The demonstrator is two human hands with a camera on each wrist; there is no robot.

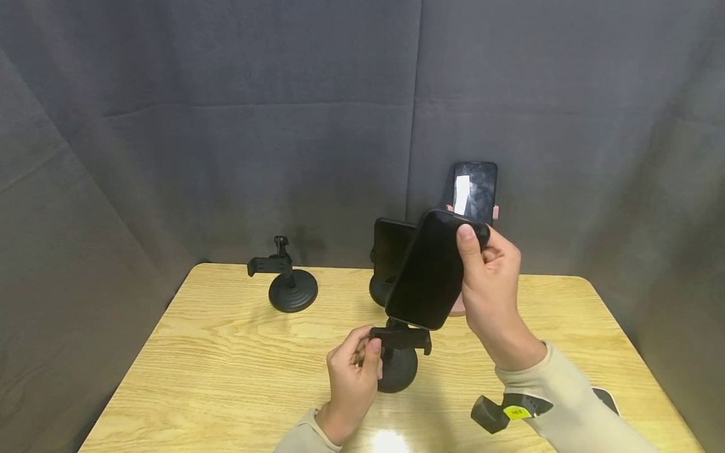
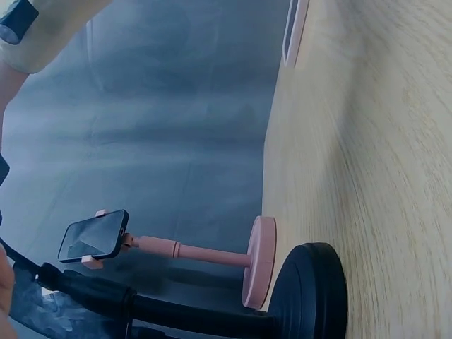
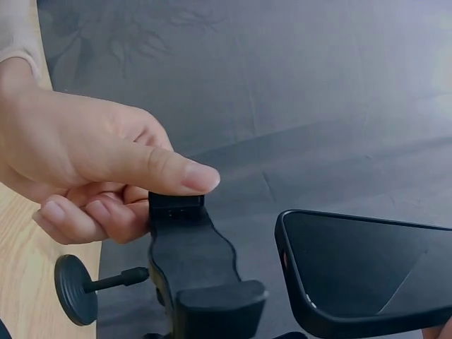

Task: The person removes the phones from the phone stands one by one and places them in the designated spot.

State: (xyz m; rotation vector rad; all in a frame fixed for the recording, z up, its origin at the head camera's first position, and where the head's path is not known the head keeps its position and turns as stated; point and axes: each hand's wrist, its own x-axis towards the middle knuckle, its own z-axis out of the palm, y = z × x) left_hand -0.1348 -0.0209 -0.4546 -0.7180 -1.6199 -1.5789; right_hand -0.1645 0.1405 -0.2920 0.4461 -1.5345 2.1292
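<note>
Near the table's middle, my left hand [image 1: 352, 374] pinches the left end of the clamp [image 1: 399, 339] on a black phone stand, thumb on top of the end piece in the right wrist view. The stand's round base [image 1: 398, 371] rests on the table. My right hand [image 1: 494, 286] grips a black smartphone [image 1: 433, 270] by its upper right part, thumb on the screen side. The phone is tilted, its lower edge just above the clamp. In the right wrist view a gap shows between phone [image 3: 367, 272] and clamp [image 3: 194, 254].
Behind the held phone stands another black holder carrying a dark phone [image 1: 391, 248]. A pink stand [image 2: 212, 256] bears a phone [image 1: 476, 189] at the back right. At the back left is a black stand [image 1: 292, 290]. A pale-edged flat device [image 1: 606, 399] lies partly under my right sleeve.
</note>
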